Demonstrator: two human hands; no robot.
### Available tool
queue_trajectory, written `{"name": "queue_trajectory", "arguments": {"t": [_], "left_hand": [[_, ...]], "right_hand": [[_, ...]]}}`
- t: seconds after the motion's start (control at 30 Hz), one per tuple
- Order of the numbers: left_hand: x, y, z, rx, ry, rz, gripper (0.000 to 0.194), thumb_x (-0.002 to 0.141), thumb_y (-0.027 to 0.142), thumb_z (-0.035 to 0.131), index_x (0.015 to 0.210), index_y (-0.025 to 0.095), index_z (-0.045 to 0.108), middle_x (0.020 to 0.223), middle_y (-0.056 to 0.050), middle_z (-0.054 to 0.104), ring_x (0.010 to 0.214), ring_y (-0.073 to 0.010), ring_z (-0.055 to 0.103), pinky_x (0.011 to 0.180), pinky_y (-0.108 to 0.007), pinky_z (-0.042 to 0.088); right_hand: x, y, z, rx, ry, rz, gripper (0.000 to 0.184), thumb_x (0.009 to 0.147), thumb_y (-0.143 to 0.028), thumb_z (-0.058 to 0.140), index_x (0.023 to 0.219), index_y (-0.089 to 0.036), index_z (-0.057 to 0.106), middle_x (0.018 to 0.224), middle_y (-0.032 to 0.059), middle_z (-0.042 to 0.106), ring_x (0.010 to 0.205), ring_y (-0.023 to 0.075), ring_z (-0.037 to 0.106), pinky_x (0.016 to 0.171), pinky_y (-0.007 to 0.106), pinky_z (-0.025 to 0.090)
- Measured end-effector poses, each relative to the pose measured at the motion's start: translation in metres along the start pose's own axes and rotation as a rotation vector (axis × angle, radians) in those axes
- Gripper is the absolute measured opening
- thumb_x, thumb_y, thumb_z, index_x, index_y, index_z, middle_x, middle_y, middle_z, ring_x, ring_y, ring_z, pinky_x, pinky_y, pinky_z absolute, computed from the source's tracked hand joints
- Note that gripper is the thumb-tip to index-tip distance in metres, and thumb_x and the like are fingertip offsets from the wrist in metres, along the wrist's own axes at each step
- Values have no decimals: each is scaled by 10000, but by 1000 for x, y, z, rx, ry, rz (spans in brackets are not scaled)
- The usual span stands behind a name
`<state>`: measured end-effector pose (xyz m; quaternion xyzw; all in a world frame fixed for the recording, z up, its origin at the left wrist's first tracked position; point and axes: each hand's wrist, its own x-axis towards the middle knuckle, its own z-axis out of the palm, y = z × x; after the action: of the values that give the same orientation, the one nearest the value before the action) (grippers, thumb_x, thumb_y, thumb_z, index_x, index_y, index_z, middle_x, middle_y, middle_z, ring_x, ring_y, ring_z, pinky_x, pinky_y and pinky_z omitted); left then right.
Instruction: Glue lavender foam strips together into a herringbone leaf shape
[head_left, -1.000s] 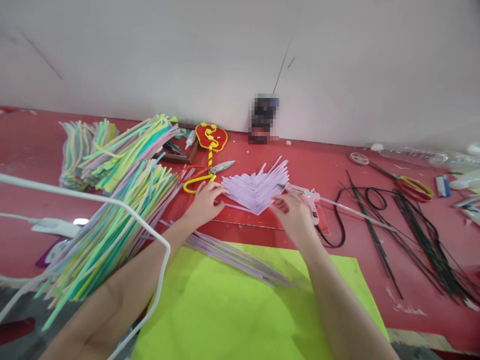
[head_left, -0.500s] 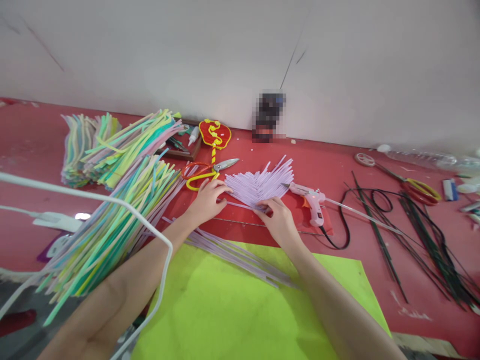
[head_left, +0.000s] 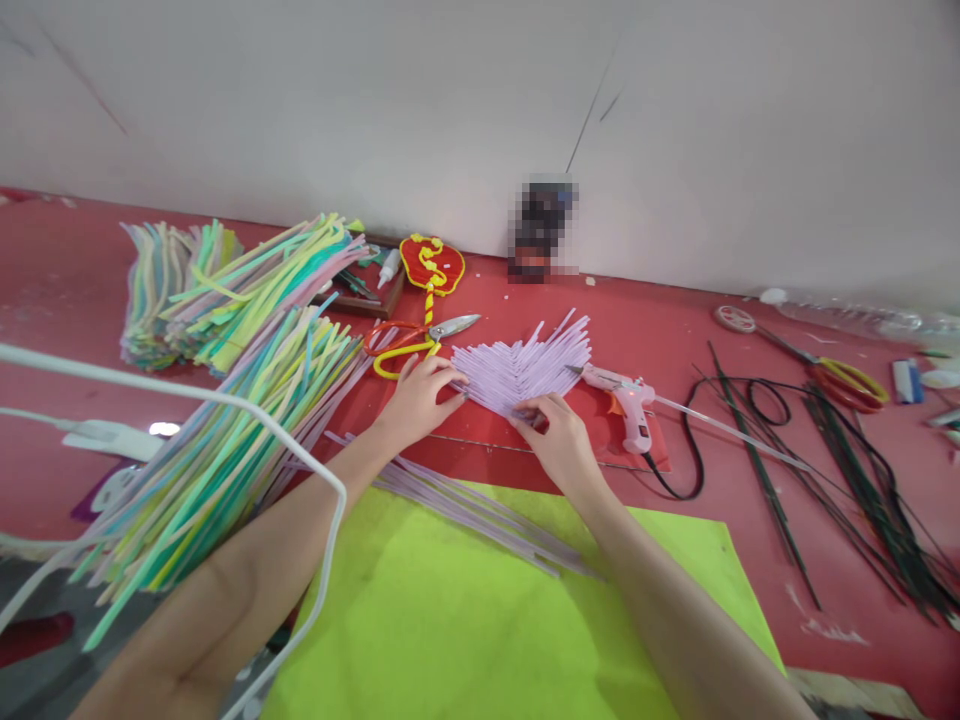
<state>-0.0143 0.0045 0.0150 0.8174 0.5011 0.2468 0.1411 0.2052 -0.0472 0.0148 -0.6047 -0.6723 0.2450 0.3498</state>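
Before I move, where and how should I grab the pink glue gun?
Probably by its handle, your right hand coming from the near side: the glue gun lies on its side, handle toward you, with its nozzle pointing left, clear of that grip.

From here I see the glue gun right of the scissors, both on the worktop.

Looks like a craft workshop corner. Red-topped worktable pushed against plain grey wall; strewn with pastel fuzzy stems in thick bundles, pink plastic glue gun, yellow-and-red-handled metal scissors, dark green thin stems.
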Motion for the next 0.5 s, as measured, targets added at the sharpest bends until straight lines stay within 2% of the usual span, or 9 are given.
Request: {"name": "queue_trajectory", "arguments": {"t": [0.17, 0.5], "left_hand": [[0, 0, 0, 0, -4, 5, 197, 827, 178, 577, 1006, 246, 623, 1117, -20, 594, 1137, -203, 541, 1129, -461, 191], [-1, 0, 0, 48, 57, 45, 206, 828, 174, 609, 1029, 216, 590, 1110, -27, 625, 1105, -196, 562, 1127, -465, 216]], "right_hand": [[0, 0, 0, -14, -5, 8, 121, 797, -293, 592, 836, -184, 630, 838, 40, 590, 720, 152, 573, 718, 303, 488], [-1, 1, 2, 4, 25, -24, 113, 798, -295, 601, 817, -187, 629, 813, 35, 587, 697, 156, 575, 691, 307, 489]]}}
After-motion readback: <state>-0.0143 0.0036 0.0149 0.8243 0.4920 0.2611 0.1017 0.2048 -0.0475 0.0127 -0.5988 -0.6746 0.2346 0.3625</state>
